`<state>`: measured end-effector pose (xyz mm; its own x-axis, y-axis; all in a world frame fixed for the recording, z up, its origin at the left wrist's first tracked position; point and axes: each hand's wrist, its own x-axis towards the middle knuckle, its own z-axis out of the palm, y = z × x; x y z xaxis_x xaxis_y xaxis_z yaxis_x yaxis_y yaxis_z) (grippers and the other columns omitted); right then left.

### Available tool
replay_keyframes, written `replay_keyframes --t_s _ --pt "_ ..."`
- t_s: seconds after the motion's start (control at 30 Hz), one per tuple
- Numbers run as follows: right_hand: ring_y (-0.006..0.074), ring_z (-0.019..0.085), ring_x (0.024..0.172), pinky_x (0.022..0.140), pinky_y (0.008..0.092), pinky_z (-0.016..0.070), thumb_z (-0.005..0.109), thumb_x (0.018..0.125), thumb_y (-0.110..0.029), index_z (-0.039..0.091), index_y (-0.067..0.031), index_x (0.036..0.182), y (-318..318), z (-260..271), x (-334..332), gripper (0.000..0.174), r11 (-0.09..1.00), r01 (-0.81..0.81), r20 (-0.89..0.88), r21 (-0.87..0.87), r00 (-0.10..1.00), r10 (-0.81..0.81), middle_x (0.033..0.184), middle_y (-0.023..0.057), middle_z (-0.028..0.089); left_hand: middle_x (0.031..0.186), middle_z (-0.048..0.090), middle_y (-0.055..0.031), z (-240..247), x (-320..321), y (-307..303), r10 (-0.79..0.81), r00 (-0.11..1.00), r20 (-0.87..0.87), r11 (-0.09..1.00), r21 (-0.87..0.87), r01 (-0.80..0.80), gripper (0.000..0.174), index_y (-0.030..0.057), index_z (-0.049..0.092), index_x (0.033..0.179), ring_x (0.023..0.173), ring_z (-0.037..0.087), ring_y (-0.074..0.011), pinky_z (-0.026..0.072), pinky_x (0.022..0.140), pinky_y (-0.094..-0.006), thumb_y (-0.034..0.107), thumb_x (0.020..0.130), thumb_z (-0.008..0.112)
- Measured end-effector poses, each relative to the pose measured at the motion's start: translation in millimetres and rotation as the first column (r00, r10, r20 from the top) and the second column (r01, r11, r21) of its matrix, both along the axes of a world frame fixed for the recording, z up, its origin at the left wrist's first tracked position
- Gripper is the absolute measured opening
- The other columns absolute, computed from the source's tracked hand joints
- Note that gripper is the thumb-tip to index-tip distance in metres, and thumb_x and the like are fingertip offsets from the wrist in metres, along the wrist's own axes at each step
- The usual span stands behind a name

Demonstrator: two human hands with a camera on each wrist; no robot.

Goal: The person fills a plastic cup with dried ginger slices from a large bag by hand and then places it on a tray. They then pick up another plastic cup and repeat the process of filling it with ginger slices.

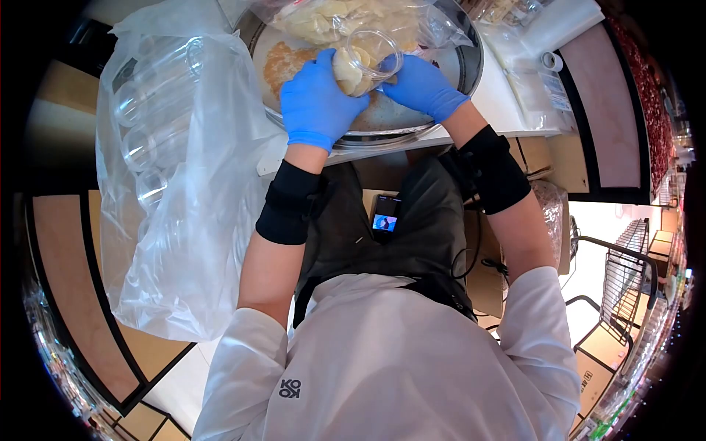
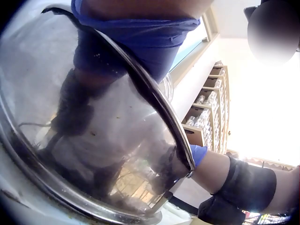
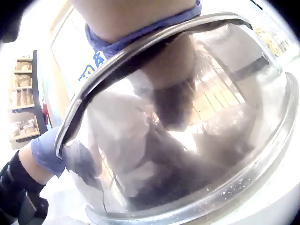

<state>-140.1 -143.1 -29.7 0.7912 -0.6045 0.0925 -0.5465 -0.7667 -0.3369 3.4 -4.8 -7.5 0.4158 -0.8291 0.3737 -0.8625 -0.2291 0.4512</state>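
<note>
Both hands wear blue gloves and work over a wide round metal basin [image 1: 476, 55]. My left hand [image 1: 316, 103] grips a small bunch of pale yellow dried slices [image 1: 351, 76], thumb and fingers around them. In my right hand [image 1: 423, 84] is a clear round plastic tub [image 1: 382, 72], tilted, its mouth beside the slices. Some right fingers are hidden behind it. A clear bag of similar yellow slices [image 1: 334, 20] lies in the basin just beyond the hands. Both wrist views mostly show the basin's shiny outer wall [image 2: 93, 136], with the left glove [image 2: 131, 47] above its rim.
A large translucent bag [image 1: 198, 242] of stacked clear tubs [image 1: 140, 147] hangs at the left. Flat plastic bags [image 1: 526, 81] and a tape roll [image 1: 551, 61] lie on the white counter right of the basin. A phone [image 1: 385, 214] sits between the person's legs.
</note>
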Motion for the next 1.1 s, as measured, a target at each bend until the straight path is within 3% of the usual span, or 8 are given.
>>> replay_keyframes --t_s 0.07,0.27,0.37,0.5,0.7,0.9,0.97,1.1 --pt "0.0327 0.064 0.093 0.082 0.0396 0.0513 0.063 0.086 -0.035 0.065 -0.0079 0.107 -4.1 -8.9 -0.4 0.035 0.997 -0.073 0.057 -0.040 0.996 0.075 0.101 0.0148 0.067 0.103 0.066 -0.0164 0.7 0.0 0.8 0.000 1.000 -0.002 1.000 0.004 0.000 0.077 0.0083 0.056 0.122 0.089 0.066 -0.0328 0.0535 0.077 -0.0411 0.042 0.058 0.083" --pt "0.0334 0.064 0.093 0.081 0.0400 0.0512 0.062 0.086 -0.029 0.065 -0.0077 0.105 -7.5 -23.0 -3.4 0.028 0.987 -0.109 0.132 -0.115 0.983 0.124 0.100 0.0166 0.067 0.103 0.066 -0.0156 0.5 -1.2 1.2 0.019 1.000 0.021 1.000 0.009 -0.019 0.077 0.0094 0.056 0.122 0.089 0.066 -0.0328 0.0536 0.077 -0.0413 0.043 0.058 0.083" --pt "0.0335 0.064 0.092 0.080 0.0397 0.0514 0.063 0.085 -0.025 0.065 -0.0067 0.104 -5.5 -19.9 1.4 0.027 0.998 -0.049 0.086 -0.037 0.995 0.052 0.099 0.0169 0.067 0.103 0.066 -0.0160 0.6 -0.4 0.8 0.011 1.000 0.018 0.999 0.030 -0.011 0.077 0.0095 0.056 0.122 0.089 0.066 -0.0325 0.0536 0.077 -0.0413 0.043 0.058 0.083" --pt "0.0364 0.064 0.089 0.076 0.0421 0.0520 0.062 0.083 -0.021 0.064 -0.0074 0.096 -1.3 -11.7 5.6 0.019 0.994 -0.033 0.030 -0.105 0.999 0.036 0.095 0.0177 0.066 0.102 0.066 -0.0159 -1.6 -0.1 0.3 0.009 1.000 0.016 1.000 0.010 -0.009 0.075 0.0095 0.056 0.120 0.089 0.066 -0.0325 0.0536 0.077 -0.0415 0.043 0.059 0.083" --pt "0.0373 0.063 0.088 0.076 0.0430 0.0518 0.061 0.083 -0.020 0.065 -0.0062 0.094 -14.7 -23.4 8.4 0.018 0.988 -0.069 0.186 -0.139 0.978 0.094 0.093 0.0184 0.066 0.101 0.066 -0.0157 -0.6 -0.2 0.8 0.007 1.000 0.023 1.000 0.011 -0.007 0.074 0.0095 0.057 0.119 0.088 0.066 -0.0326 0.0537 0.076 -0.0417 0.044 0.059 0.083" --pt "0.0375 0.063 0.085 0.074 0.0423 0.0517 0.062 0.083 -0.018 0.065 -0.0047 0.091 -11.9 -10.4 3.5 0.016 0.990 0.106 0.333 -0.098 0.941 -0.067 0.091 0.0177 0.066 0.101 0.066 -0.0163 0.0 -0.1 1.2 0.006 1.000 0.013 1.000 0.018 -0.006 0.076 0.0091 0.056 0.120 0.088 0.066 -0.0331 0.0536 0.076 -0.0422 0.044 0.059 0.083" --pt "0.0331 0.065 0.080 0.072 0.0383 0.0524 0.066 0.081 -0.016 0.067 -0.0043 0.091 -12.7 -6.7 0.5 0.015 0.990 0.137 0.356 0.033 0.924 -0.139 0.087 0.0151 0.068 0.101 0.066 -0.0166 0.1 -0.1 1.3 0.006 1.000 0.020 1.000 0.008 -0.007 0.077 0.0087 0.055 0.122 0.088 0.066 -0.0333 0.0535 0.076 -0.0422 0.044 0.059 0.083" --pt "0.0268 0.067 0.075 0.071 0.0341 0.0527 0.069 0.078 -0.013 0.068 -0.0045 0.092 -17.9 8.5 -16.6 0.016 0.990 0.103 0.475 0.095 0.869 -0.136 0.084 0.0127 0.069 0.101 0.066 -0.0173 3.0 -0.4 2.8 0.011 1.000 0.001 1.000 0.009 -0.011 0.078 0.0080 0.055 0.122 0.089 0.066 -0.0335 0.0534 0.076 -0.0421 0.044 0.059 0.083"
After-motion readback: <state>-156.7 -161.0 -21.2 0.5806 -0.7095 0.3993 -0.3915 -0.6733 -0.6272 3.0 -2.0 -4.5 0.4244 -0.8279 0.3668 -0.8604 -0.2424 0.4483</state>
